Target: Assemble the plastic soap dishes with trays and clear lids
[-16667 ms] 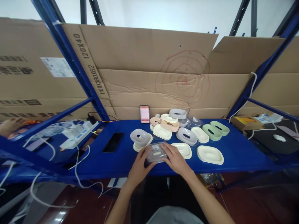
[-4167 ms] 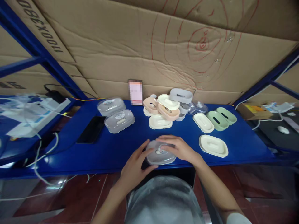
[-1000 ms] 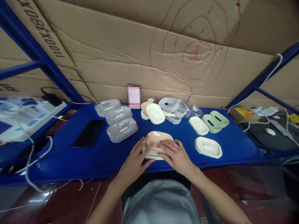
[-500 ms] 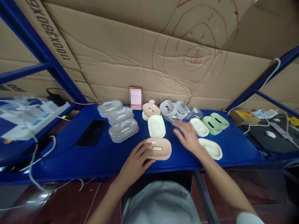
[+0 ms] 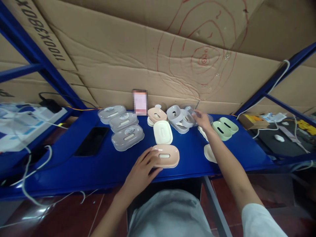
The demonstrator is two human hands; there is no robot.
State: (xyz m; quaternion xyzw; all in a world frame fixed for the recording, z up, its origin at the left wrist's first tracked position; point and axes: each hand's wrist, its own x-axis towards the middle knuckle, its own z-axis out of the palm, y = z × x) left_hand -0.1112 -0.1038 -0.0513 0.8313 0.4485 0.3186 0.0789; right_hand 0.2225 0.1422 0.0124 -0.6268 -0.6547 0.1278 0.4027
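My left hand [image 5: 145, 164] grips the left end of a pink soap dish [image 5: 172, 156] with a slot in its middle, thumb at the front edge and fingers on top. The dish rests on the blue table near its front edge. Just behind it lies a cream tray [image 5: 163, 132]. My right hand [image 5: 202, 119] reaches to the back right, its fingers stretched out over the clear lids [image 5: 189, 110]; whether they pinch one is hard to see. Left of that hand, grey soap dishes [image 5: 174, 112] lie in a loose pile. My right forearm partly covers another cream tray [image 5: 209, 153].
Several grey soap dishes under clear lids [image 5: 127, 137] sit at left, beside a black phone [image 5: 92, 141]. Green dishes [image 5: 222, 130] lie at right. Another pink dish [image 5: 157, 114] and an upright screen [image 5: 140, 102] stand at the back, before a cardboard wall [image 5: 118, 65].
My right hand has moved away from me, from above the middle of the table to the clear lids at the back. My left hand stays on the pink soap dish. The view has shifted slightly.
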